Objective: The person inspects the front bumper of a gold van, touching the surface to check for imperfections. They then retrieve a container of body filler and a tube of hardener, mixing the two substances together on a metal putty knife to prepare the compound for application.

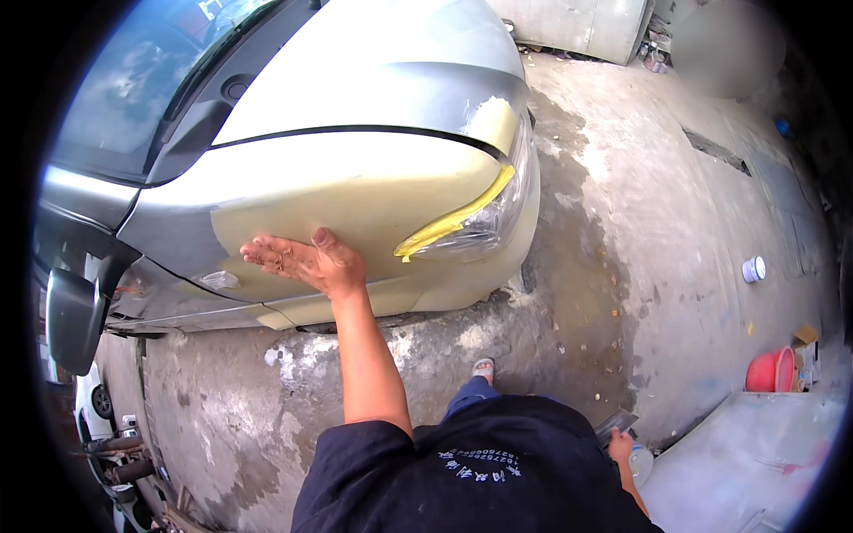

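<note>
Fender under an open left palm, right hand gripping a flat plate

And it's the silver car's fender (351,191) taking centre stage, directly beneath the left hand (306,264), its broad beige patch spreading beyond the fingertips! Left hand wide open, fingers stretched out together, thumb lifted, nothing in the grip, and the palm looks laid against the panel. To the right of that hand, yellow tape (456,216) edges the headlight, with clear film (490,226) over the lamp.

Over to the right hand (620,444), low and out to the side: fingers curled round a flat grey plate (618,423), small in view.

Now the containers! Just beside the right hand sits a round whitish tub (641,464), partly behind the forearm; its contents can't be told. Farther out, ahead and to the right of that hand, a red bucket (771,369) with a cardboard box (807,336) close by, insides unreadable. Beyond them, well apart from both hands, a small white can (753,269) on the concrete; what it holds, no telling from here.
</note>
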The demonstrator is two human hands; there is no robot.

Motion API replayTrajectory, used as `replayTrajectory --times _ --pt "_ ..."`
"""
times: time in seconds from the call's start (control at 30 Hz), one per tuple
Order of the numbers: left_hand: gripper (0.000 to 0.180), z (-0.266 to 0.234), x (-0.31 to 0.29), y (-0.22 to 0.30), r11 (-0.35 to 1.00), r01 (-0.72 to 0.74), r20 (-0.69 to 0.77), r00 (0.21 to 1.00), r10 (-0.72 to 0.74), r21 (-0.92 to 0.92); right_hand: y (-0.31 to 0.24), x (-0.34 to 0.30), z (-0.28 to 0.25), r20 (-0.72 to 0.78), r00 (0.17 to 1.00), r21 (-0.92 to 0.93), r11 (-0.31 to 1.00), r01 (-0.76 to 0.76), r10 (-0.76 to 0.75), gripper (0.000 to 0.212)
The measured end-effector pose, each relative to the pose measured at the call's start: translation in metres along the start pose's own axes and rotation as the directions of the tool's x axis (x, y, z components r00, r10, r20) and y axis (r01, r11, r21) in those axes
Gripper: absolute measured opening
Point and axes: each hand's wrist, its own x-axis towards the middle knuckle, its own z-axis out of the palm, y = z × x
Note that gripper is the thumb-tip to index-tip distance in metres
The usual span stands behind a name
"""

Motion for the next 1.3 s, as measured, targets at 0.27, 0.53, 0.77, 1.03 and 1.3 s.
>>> replayTrajectory --times 0.27,0.53,0.77,1.03,1.3 --pt "0.086 0.005 0.004 0.030 0.986 0.164 -0.020 0.986 -0.164 -0.036 -0.025 0.105 -0.004 0.028 1.000 0.074 0.997 -0.010 0.008 0.039" --pt "0.088 0.020 0.008 0.088 0.879 0.465 -0.067 0.879 -0.473 -0.105 -0.092 0.266 -0.011 0.180 0.976 0.028 0.992 0.121 -0.124 0.036" --pt "0.090 0.034 0.013 0.149 0.808 0.584 -0.091 0.803 -0.589 -0.070 -0.175 0.382 -0.039 0.278 0.942 0.051 0.982 0.184 -0.191 0.032" --pt "0.082 0.050 -0.008 0.206 0.844 0.509 -0.086 0.860 -0.502 0.167 -0.245 0.440 -0.034 0.343 0.895 0.023 0.955 0.295 -0.284 0.030" --pt "0.083 0.053 -0.016 0.217 0.879 0.334 0.025 0.931 -0.363 0.342 -0.284 0.447 0.008 0.440 0.808 0.000 0.900 0.437 -0.392 0.038"
